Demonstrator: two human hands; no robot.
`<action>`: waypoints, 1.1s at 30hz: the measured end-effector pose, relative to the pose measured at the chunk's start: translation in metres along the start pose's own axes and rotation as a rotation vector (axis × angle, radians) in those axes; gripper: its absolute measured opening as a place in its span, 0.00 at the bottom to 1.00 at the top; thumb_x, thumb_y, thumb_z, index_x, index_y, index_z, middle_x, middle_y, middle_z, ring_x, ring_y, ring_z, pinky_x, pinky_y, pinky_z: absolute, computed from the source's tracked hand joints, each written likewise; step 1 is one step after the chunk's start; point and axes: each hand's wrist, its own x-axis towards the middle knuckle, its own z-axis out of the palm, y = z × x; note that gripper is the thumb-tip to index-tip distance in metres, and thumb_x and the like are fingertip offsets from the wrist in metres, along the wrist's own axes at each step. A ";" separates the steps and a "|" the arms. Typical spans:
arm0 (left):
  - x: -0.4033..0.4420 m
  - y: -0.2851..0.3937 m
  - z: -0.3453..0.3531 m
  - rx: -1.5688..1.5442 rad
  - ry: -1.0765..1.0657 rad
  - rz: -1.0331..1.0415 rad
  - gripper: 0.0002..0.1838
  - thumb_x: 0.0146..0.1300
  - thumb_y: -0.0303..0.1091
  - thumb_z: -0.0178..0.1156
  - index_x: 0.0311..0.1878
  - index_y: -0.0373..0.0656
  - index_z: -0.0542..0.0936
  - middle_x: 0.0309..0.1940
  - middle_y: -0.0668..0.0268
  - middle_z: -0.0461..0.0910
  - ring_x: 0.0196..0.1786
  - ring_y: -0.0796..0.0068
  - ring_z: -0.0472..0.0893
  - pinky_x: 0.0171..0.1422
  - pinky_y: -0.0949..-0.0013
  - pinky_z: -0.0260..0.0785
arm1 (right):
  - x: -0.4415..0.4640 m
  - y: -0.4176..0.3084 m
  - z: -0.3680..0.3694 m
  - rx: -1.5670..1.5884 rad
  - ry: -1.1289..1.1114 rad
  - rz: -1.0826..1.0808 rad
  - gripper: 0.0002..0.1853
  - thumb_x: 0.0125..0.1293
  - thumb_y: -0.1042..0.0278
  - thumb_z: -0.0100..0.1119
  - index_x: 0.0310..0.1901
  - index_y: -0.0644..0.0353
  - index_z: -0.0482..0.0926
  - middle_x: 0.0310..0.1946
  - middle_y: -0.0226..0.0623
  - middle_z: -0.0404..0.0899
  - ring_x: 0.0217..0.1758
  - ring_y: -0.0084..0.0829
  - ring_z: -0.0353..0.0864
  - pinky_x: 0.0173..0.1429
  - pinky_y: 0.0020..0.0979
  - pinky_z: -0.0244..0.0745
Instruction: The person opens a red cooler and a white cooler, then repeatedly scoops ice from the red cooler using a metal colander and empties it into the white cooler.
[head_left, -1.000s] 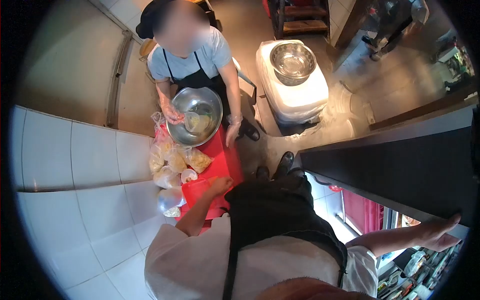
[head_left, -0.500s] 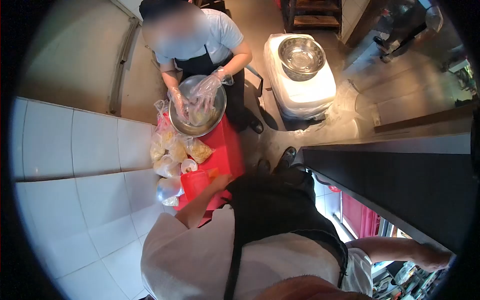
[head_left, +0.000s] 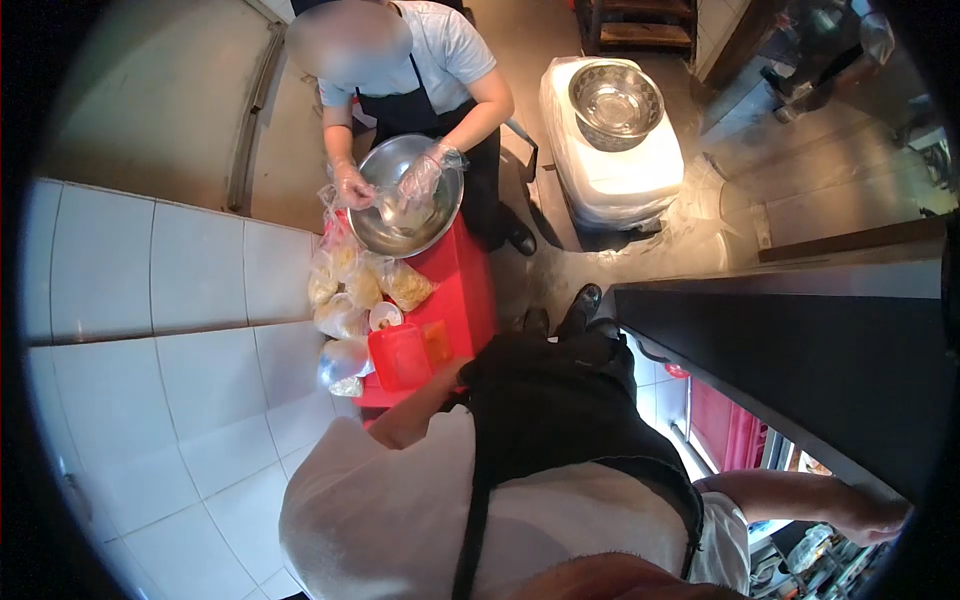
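The table [head_left: 472, 285] at left is red, the wall tiles [head_left: 203, 265] are bluish white, and the near apron [head_left: 555, 430] is black.

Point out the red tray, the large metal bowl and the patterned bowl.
Red tray [head_left: 398, 358], head view: its flat middle.
Large metal bowl [head_left: 393, 160], head view: its inner wall.
Patterned bowl [head_left: 614, 101], head view: its inside base.

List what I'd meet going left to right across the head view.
White wall tiles → red plastic container → patterned bowl → pink container → your right hand.
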 end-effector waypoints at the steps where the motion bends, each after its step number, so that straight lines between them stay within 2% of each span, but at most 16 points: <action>1: 0.004 -0.006 0.004 -0.055 0.010 0.006 0.13 0.50 0.39 0.59 0.36 0.40 0.79 0.31 0.58 0.80 0.35 0.72 0.80 0.38 0.69 0.71 | 0.001 0.001 -0.001 0.002 -0.004 0.000 0.15 0.52 0.52 0.55 0.29 0.57 0.79 0.28 0.33 0.77 0.30 0.30 0.79 0.36 0.33 0.77; 2: 0.008 -0.012 0.008 -0.094 0.015 0.008 0.13 0.50 0.39 0.59 0.36 0.40 0.79 0.31 0.58 0.80 0.35 0.72 0.80 0.37 0.69 0.71 | 0.001 0.002 -0.002 0.014 -0.008 0.006 0.15 0.52 0.52 0.55 0.29 0.57 0.79 0.28 0.33 0.77 0.31 0.30 0.79 0.36 0.33 0.77; 10: 0.004 -0.009 0.021 0.215 0.072 -0.031 0.13 0.50 0.39 0.59 0.36 0.40 0.79 0.31 0.58 0.80 0.34 0.71 0.80 0.37 0.68 0.71 | -0.005 -0.012 -0.006 0.113 -0.017 -0.027 0.11 0.53 0.59 0.56 0.28 0.57 0.79 0.28 0.32 0.78 0.29 0.30 0.80 0.33 0.32 0.78; 13: 0.002 -0.008 0.026 0.291 0.096 -0.044 0.13 0.50 0.39 0.59 0.36 0.40 0.79 0.31 0.58 0.80 0.34 0.71 0.80 0.37 0.68 0.71 | 0.001 -0.008 -0.005 0.046 0.001 -0.037 0.06 0.52 0.66 0.54 0.26 0.57 0.78 0.29 0.36 0.79 0.27 0.32 0.80 0.30 0.33 0.78; 26: -0.020 -0.028 0.032 0.378 0.204 -0.066 0.13 0.51 0.39 0.59 0.35 0.41 0.79 0.31 0.58 0.80 0.33 0.71 0.80 0.36 0.67 0.71 | -0.013 0.004 -0.007 0.164 -0.136 -0.009 0.18 0.57 0.57 0.56 0.45 0.59 0.70 0.43 0.37 0.72 0.44 0.30 0.71 0.48 0.34 0.67; 33: -0.030 -0.041 0.030 0.362 0.242 -0.068 0.12 0.51 0.39 0.59 0.35 0.41 0.79 0.31 0.59 0.80 0.33 0.71 0.80 0.35 0.67 0.71 | 0.005 0.006 -0.027 0.381 -0.292 -0.087 0.27 0.60 0.53 0.57 0.55 0.61 0.65 0.51 0.38 0.69 0.53 0.30 0.66 0.58 0.35 0.60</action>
